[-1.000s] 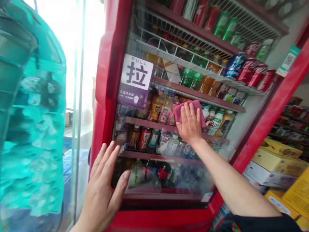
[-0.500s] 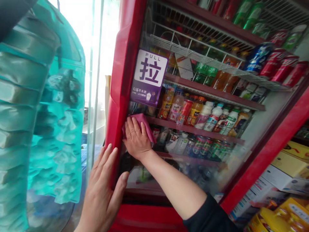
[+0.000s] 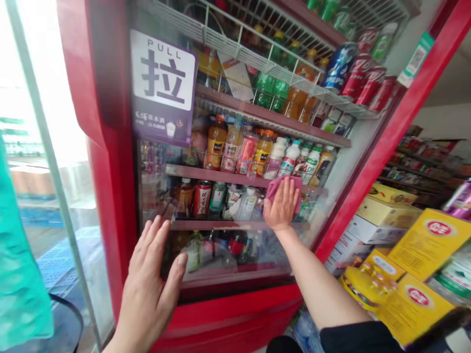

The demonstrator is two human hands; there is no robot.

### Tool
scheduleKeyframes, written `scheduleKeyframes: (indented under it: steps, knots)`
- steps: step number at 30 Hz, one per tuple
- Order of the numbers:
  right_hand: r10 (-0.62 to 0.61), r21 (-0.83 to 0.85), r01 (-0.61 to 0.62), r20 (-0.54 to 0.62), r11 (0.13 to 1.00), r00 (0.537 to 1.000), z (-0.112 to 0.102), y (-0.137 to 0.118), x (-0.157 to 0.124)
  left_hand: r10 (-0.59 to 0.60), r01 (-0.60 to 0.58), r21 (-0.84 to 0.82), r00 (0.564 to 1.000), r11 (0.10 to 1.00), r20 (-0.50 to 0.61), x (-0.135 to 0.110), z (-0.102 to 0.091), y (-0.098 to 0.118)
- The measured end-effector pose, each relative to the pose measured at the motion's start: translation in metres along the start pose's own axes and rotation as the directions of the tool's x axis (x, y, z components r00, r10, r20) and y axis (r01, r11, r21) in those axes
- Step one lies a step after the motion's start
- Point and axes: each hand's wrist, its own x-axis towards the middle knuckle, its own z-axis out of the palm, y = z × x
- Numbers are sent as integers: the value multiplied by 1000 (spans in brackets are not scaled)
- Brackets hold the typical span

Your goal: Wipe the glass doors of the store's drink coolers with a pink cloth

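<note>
My right hand (image 3: 282, 202) lies flat on a folded pink cloth (image 3: 299, 182), pressing it against the glass door (image 3: 235, 274) of a red drinks fridge (image 3: 228, 318). The cloth is over the right part of the pane, level with the lower shelves. My left hand (image 3: 150, 284) is raised in front of the door's lower left, fingers stretched out and thumb apart, holding nothing. Whether it touches the glass I cannot tell. A purple and white PULL sticker (image 3: 164, 88) is on the pane's upper left.
Behind the glass stand bottles (image 3: 215, 142) and cans (image 3: 340, 68) on several shelves. Yellow boxes (image 3: 434, 240) and other cartons are stacked at the right. A clear strip edge (image 3: 47, 147) and a turquoise translucent item (image 3: 22, 274) are at the left.
My right hand has carried the cloth from the glass's left edge across to its right side. The view has shifted right; my left hand stays raised and open.
</note>
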Motion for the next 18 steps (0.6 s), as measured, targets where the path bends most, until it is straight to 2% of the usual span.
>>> scheduleKeyframes:
  steps: [1,3,4,5,6,7,8,9,10,12,14,16,18]
  knots:
    - [125,-14,-126,-40,992,991,0,2,1,4,-4,-3,1000,1000,0,0,0,3]
    - [332,-15,-334,-88,942,939,1,-18,6,10,-10,-4,1000,1000,10,1,-2,8]
    - [386,-6,-388,-88,922,918,2,-37,8,11,-11,2,1000,1000,22,1,-4,10]
    - [381,6,-381,-56,924,923,2,-59,10,14,-14,11,999,1000,39,3,-5,13]
    - [319,28,-319,9,947,948,2,-83,12,18,-19,21,999,1000,48,4,-6,17]
    - [192,72,-200,108,977,975,2,-105,14,23,-24,31,999,999,46,6,-6,20]
    - [23,135,-51,202,989,979,2,-124,16,30,-31,38,999,999,35,8,-6,24]
    - [-166,214,111,264,971,950,0,-139,18,37,-38,41,999,998,24,10,-5,28]
    - [-294,264,218,294,939,910,-1,-148,20,45,-46,40,999,998,15,12,-3,32]
    - [-460,318,365,315,875,830,-7,-151,24,55,-56,37,998,998,13,15,3,38]
    - [-515,317,424,313,848,798,-14,-135,27,53,-55,41,997,998,50,16,13,41]
    - [-472,286,391,326,875,819,-19,-107,28,46,-49,46,996,998,76,15,26,42]
    - [-334,221,269,357,937,872,-20,-71,27,43,-48,43,993,998,107,13,42,41]
